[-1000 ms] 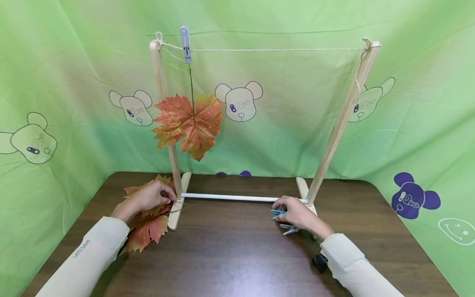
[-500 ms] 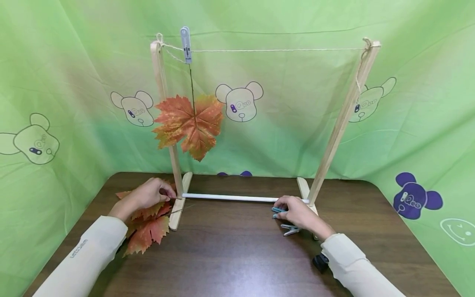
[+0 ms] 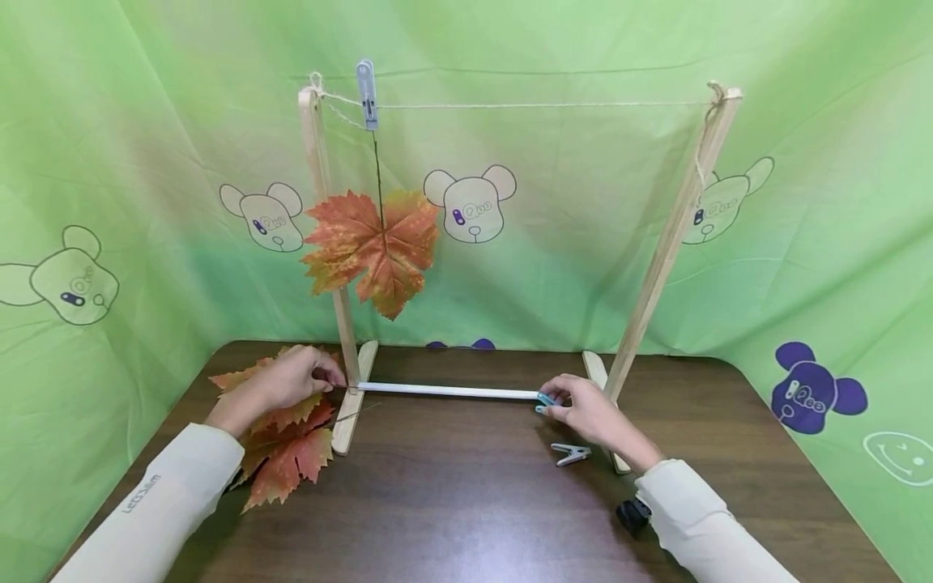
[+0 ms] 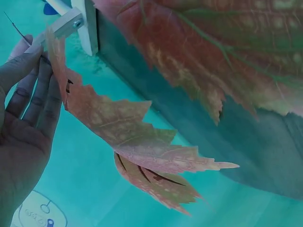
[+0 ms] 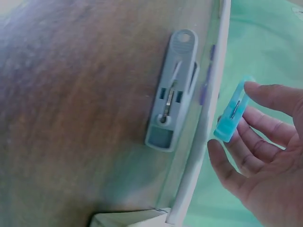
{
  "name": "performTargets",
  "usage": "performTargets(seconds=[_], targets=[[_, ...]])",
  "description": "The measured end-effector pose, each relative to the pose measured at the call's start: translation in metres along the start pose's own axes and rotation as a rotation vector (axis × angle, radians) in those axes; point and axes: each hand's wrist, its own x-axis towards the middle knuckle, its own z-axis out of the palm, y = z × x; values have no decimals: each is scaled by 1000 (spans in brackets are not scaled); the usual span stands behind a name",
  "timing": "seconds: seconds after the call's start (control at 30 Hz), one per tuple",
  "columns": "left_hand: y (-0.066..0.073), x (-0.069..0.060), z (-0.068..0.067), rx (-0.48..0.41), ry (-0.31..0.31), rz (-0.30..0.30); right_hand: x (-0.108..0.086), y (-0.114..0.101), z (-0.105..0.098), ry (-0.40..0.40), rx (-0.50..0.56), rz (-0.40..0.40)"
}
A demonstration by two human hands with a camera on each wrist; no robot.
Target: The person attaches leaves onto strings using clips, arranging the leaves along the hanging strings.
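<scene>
Near the foot of the left post, the left hand (image 3: 295, 379) pinches a thin stem (image 4: 19, 30) between thumb and fingertips; its leaf (image 4: 118, 118) hangs beside the fingers in the left wrist view. More red-orange leaves (image 3: 291, 457) lie under that hand on the table. At the right end of the white rod, the right hand (image 3: 590, 411) holds a light-blue clothespin (image 5: 233, 111) between thumb and fingers. A grey clothespin (image 3: 571, 453) rests on the table just in front of that hand. Another leaf (image 3: 379, 251) hangs by its stem from a grey-blue clothespin (image 3: 368, 95) on the string.
Two wooden posts, left (image 3: 317, 154) and right (image 3: 666, 243), carry the string (image 3: 539, 106) across the top. A white rod (image 3: 452, 392) joins their feet low over the brown table (image 3: 452, 502). Green printed cloth (image 3: 568, 48) surrounds the table's back and sides.
The right hand has lifted the light-blue clothespin slightly off the table, away from the grey one. The left hand has shifted slightly left with the stem, and its leaf has moved left.
</scene>
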Motion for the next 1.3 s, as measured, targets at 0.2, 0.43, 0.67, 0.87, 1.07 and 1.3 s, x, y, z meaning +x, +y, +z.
performTargets(seconds=[0.2,0.43,0.67,0.87,1.07,1.3], targets=[[4,-6,-5,12,8,22,2,-4,-7,10,32,-16],[14,-12,-8,20,2,11,2,-9,-14,24,27,-56],[27,-18,-8,24,16,39,0,-14,-18,36,48,-72],[42,-20,-7,8,11,92,-1,-19,-21,34,80,-84],[60,-20,-7,7,23,126,-1,-27,-25,37,115,-93],[78,-18,-7,-4,65,133,0,-36,-31,53,146,-112]])
